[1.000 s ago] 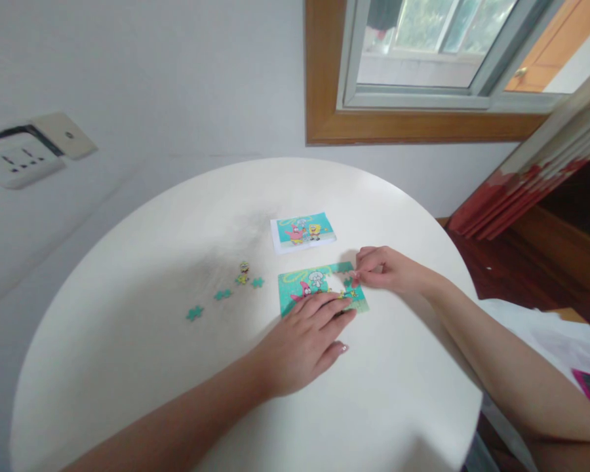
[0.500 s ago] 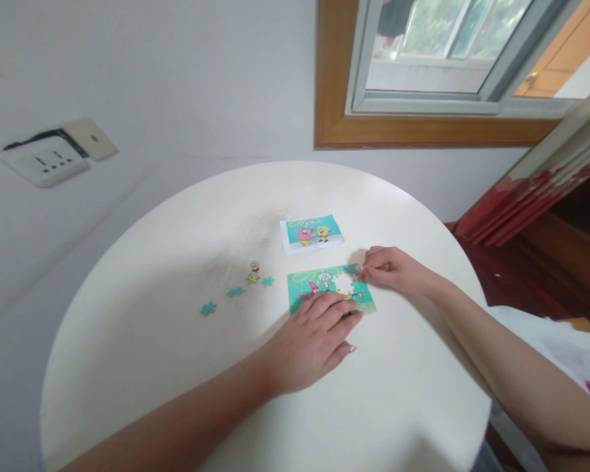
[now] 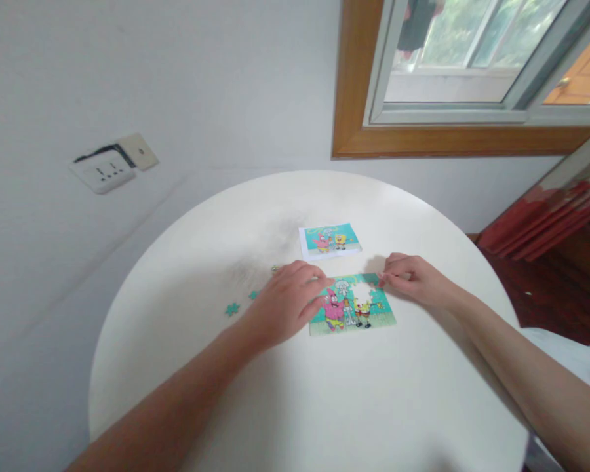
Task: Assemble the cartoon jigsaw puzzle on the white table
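Observation:
A nearly filled jigsaw puzzle (image 3: 333,308) with cartoon figures lies flat on the white round table (image 3: 364,406). A white gap shows in its upper right part, above the yellow figure. My right hand (image 3: 413,278) is closed, its thumb and fingertips pinched at the puzzle's upper right corner. Over the left edge of the puzzle hovers my left hand (image 3: 292,301), fingers loosely stretched and apart, with nothing visible in them. Left of that hand lie loose teal pieces, one puzzle piece (image 3: 233,309) farthest out; the hand partly covers the others.
Behind the puzzle lies a small picture card (image 3: 332,239) with the same cartoon scene. A wall socket (image 3: 109,172) is on the left wall. A wood-framed window (image 3: 356,85) is beyond the table, and a red and white curtain (image 3: 531,226) hangs at the right.
My left hand has lifted off the puzzle's lower part and moved up and left, toward the loose pieces. My right hand stays at the corner. The view has shifted left.

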Motion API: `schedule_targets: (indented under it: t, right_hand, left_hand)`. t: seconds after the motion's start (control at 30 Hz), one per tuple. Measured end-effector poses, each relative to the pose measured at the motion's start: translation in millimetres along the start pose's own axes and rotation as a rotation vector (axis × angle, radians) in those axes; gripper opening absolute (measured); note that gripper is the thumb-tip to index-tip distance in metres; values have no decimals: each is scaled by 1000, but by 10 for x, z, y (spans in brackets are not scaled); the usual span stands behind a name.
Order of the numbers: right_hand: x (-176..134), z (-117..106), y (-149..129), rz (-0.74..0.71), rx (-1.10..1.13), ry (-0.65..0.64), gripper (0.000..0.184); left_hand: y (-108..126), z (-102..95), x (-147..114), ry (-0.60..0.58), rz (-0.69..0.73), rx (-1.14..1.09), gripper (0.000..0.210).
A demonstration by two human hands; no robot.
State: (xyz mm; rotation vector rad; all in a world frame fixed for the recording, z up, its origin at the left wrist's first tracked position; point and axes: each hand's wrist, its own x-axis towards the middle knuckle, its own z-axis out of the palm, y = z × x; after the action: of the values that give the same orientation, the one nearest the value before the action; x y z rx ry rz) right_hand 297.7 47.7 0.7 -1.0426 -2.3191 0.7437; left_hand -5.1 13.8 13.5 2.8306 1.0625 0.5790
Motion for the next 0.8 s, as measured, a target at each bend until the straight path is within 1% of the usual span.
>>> schedule_targets:
  t: [0.1, 0.13, 0.2, 0.27, 0.33, 0.43, 0.5, 0.6, 0.7, 0.8]
  right_hand:
    - [0, -2, 16, 33, -2, 111, 35]
    - [15, -1, 3, 27, -9, 138, 33]
    - [86, 8, -75, -23, -29, 155, 27]
    - [218, 43, -221, -126, -37, 114, 21]
    - [411, 129, -409, -240, -60, 12, 22]
    - [760, 373, -662, -336, -171, -112, 23]
    - [983, 577, -766, -328, -287, -148, 23]
    - [1234, 828, -836, -311, -350, -197, 26]
    - [1367, 949, -858, -296, -400, -253, 29]
    - [1428, 979, -866, -277, -451, -298, 28]
  left_hand:
    - [-312, -137, -25, 127, -102, 43, 26]
    - [-400, -165, -35, 159, -158, 48, 27]
    - [-540, -181, -53, 258, -250, 50, 31]
    - [-636, -147, -66, 329, -335, 32, 34]
    - [-703, -82, -77, 368, -387, 13, 36]
    - [-781, 16, -95, 394, -451, -13, 34]
    - [-827, 54, -111, 412, -490, -43, 33]
    - [-888, 63, -137, 450, -517, -80, 33]
    - [-926, 54, -149, 493, -512, -96, 33]
    - [-944, 55, -145, 528, -497, -103, 31]
